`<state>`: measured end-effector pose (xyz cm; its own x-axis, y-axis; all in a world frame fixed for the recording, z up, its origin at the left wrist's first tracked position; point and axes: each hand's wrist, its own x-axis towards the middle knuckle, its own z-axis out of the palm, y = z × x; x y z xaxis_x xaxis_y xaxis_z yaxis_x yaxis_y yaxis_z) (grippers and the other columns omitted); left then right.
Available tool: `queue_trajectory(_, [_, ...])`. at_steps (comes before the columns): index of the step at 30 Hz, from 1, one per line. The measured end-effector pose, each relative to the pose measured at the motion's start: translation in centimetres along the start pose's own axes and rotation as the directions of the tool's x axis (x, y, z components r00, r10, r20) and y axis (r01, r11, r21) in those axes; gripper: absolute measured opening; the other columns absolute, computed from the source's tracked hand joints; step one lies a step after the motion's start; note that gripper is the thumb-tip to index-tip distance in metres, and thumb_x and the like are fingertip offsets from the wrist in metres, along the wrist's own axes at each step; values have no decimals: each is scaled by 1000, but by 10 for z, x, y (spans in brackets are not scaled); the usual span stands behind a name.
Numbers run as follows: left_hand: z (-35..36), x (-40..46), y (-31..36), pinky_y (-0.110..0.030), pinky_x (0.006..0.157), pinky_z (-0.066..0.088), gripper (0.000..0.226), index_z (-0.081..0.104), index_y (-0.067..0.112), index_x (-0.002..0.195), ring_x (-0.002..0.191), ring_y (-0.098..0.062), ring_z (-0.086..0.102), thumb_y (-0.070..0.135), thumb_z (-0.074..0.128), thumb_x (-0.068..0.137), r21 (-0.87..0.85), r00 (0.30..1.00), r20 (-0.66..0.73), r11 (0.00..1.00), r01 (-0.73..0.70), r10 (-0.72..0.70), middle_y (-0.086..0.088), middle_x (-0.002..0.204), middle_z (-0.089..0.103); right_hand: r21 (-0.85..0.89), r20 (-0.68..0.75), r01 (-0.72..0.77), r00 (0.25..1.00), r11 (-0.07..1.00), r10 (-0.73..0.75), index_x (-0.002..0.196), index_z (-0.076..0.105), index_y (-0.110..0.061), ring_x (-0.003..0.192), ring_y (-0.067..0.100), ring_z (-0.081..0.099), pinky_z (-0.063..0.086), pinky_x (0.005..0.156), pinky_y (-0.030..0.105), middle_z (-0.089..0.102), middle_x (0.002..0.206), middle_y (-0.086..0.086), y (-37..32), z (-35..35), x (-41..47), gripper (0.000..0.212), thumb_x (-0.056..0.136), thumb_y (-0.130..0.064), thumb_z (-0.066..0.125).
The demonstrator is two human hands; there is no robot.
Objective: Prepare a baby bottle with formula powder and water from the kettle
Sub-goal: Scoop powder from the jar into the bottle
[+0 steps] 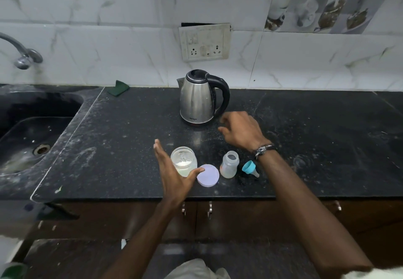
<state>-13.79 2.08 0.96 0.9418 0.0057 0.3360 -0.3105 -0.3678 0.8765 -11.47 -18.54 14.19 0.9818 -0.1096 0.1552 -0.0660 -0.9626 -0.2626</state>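
The jar (183,160), lid (208,175), bottle (229,164) and teat (250,168) sit in a row; the kettle (199,98) stands behind them.

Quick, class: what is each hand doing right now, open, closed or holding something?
Left hand: open, fingers straight, beside the powder jar, holding nothing.
Right hand: open, fingers loosely spread near the kettle, holding nothing.

Kettle (197,99) brushed steel, glossy black plastic handle; counter (305,147) speckled dark stone.
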Motion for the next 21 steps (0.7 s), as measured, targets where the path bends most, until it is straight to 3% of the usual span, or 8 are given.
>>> queue_trajectory(4, [-11, -3, -22, -37, 123, 7, 154, -14, 17, 154, 153, -16, -9, 61, 86, 46, 53, 987, 85, 990, 133, -137, 7, 162, -15, 64, 114, 151, 981, 986, -157, 88, 73, -21, 83, 24, 68, 58, 77, 39, 73, 91, 3, -52, 10, 12, 9, 84, -14, 69])
queue_trajectory(7, [-12, -4, -29, -40, 124, 12, 157, -12, 15, 154, 153, -22, 3, 58, 88, 41, 51, 966, 137, 975, 214, -219, -4, 165, -4, 67, 342, 218, 912, 974, -228, 78, 75, -15, 56, 12, 66, 60, 70, 36, 72, 72, -1, -79, 24, 18, 14, 76, -3, 68])
queue_trajectory(12, [-12, -3, -37, -33, 117, 30, 149, 9, 15, 156, 147, -20, 30, 52, 93, 38, 54, 951, 182, 968, 244, -250, -4, 162, 25, -106, 585, 319, 785, 942, -201, 80, 75, -9, 54, 25, 63, 59, 64, 31, 71, 73, 11, -99, 62, 30, 18, 68, -2, 64])
queue_trajectory(16, [-8, -3, -46, -45, 114, 39, 140, 14, 14, 155, 142, -22, 39, 43, 96, 45, 60, 953, 214, 976, 207, -215, -7, 157, 36, -145, 693, 279, 713, 949, -103, 68, 64, -8, 46, 20, 63, 46, 46, 22, 66, 57, 7, -97, 89, 39, 5, 70, -3, 62])
queue_trajectory(19, [-5, -4, -49, -36, 111, 41, 137, 17, 16, 155, 139, -17, 44, 45, 96, 47, 45, 951, 227, 978, 206, -211, -4, 154, 42, -121, 742, 205, 668, 971, -48, 67, 63, -7, 37, 15, 60, 45, 43, 18, 63, 46, 5, -96, 98, 47, 5, 68, -1, 63])
queue_trajectory(21, [-5, -3, -49, -27, 105, 45, 127, 25, 21, 153, 132, -11, 51, 50, 93, 49, 13, 955, 224, 981, 195, -193, 2, 147, 51, -126, 797, 257, 601, 958, -56, 65, 64, -6, 40, 15, 62, 48, 46, 21, 64, 44, 3, -99, 101, 52, 6, 63, -3, 60])
